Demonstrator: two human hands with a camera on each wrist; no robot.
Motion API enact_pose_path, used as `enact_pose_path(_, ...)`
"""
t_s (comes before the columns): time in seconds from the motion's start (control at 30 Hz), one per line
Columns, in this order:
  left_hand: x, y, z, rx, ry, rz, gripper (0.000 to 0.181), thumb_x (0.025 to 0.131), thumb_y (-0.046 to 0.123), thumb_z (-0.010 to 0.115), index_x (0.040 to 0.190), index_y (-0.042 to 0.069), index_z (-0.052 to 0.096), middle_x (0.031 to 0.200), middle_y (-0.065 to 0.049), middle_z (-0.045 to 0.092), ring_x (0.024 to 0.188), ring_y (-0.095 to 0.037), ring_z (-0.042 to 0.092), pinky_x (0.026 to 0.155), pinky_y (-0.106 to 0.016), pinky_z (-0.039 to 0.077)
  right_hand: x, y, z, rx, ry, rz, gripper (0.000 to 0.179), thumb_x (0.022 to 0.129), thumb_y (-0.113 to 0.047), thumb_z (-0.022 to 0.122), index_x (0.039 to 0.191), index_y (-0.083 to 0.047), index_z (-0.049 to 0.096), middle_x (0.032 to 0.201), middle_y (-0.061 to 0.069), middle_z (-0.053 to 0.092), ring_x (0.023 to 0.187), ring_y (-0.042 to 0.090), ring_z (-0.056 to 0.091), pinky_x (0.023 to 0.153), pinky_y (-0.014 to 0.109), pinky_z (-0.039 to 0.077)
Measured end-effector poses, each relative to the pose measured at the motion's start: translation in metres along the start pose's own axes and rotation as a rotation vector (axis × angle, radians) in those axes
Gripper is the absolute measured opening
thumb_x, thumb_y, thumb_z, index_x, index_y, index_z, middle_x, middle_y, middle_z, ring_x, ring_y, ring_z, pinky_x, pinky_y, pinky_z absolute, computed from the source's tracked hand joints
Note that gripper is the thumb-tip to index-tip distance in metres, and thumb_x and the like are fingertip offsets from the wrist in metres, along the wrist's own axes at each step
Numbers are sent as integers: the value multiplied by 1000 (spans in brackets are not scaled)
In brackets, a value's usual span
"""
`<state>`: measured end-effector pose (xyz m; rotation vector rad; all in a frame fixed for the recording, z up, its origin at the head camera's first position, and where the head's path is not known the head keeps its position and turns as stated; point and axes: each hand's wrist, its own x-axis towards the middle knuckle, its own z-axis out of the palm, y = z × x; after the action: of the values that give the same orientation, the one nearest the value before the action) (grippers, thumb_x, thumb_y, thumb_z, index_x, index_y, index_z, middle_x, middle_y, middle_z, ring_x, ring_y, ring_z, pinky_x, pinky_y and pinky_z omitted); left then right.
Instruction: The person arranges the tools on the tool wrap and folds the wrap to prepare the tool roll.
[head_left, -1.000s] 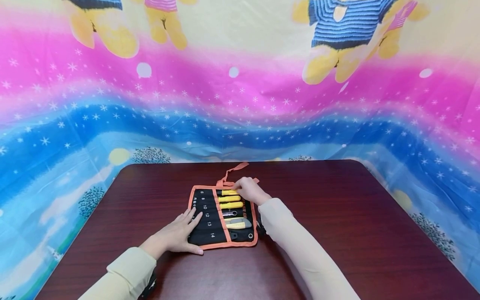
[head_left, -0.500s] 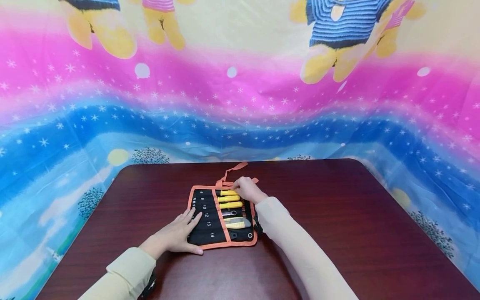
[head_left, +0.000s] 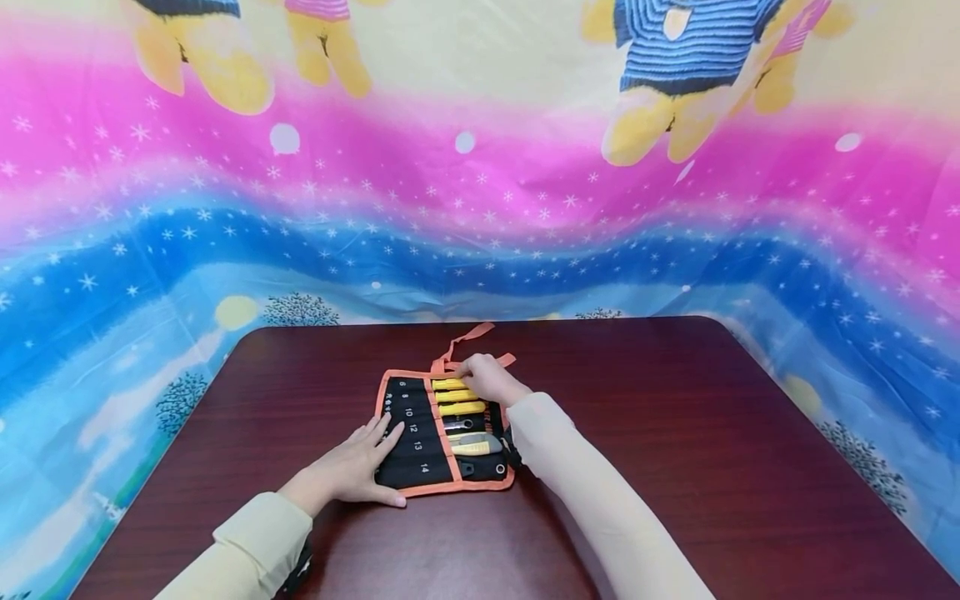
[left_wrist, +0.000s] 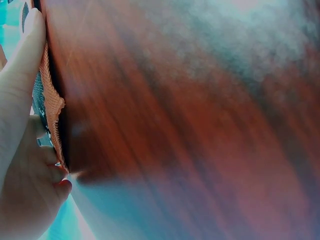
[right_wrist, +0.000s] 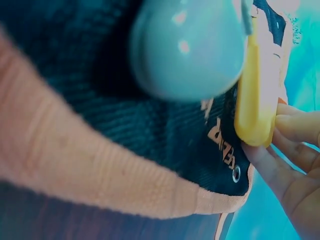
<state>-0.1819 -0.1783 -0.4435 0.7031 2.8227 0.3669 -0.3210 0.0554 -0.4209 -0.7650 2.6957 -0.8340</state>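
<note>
A black tool roll (head_left: 401, 473) with orange edging lies unrolled on the table. My left hand (head_left: 352, 471) rests on its left part, fingers spread, thumb along the near edge. At its far side my right hand (head_left: 491, 379) pinches the yellow handle of the farthest screwdriver (head_left: 450, 384), which sits in a pocket; the handle (right_wrist: 252, 112) also shows between fingers in the right wrist view. Two more yellow handles (head_left: 461, 409) lie beside it. Nearer are a metal wrench end (head_left: 468, 425) and a pale yellow utility knife (head_left: 476, 448). Screwdriver shafts are hidden inside the pockets.
Orange tie straps (head_left: 472, 333) trail from the roll's far edge. A small black piece (head_left: 467, 469) sits in the nearest pocket. The dark red-brown table (head_left: 637, 375) ends at a patterned cloth backdrop (head_left: 480, 217).
My right hand has shifted slightly left, and the farthest screwdriver has slid a little deeper into its pocket. My left hand has stayed in place.
</note>
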Motion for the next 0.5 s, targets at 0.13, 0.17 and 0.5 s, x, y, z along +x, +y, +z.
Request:
enact_pose_path(0.13,0,1,-2,3,-8,-11,111,67,71,62,145,3,24,148,-24,15,135,-39,12,105,-49,20,1,3,0,9,-24,3,29,94,-2,50,118,-8,64,117,8,60,86,15,58,71,26,48)
enact_pose_path(0.17,0,1,-2,2,-9,-13,111,67,71,62,145,3,24,148,-24,15,135,-39,12,105,-49,20,0,3,0,9,-23,4,29,94,-3,50,119,-9,64,117,7,60,89,15,58,72,27,48)
enact_pose_path(0.5,-6,0,-1,-23,17,-11,109,68,72,60,145,3,25,149,-22,14,135,-38,10,104,-50,22,-30,5,-11,18,91,-99,32,93,-14,56,123,-5,59,121,8,57,106,21,55,80,33,48)
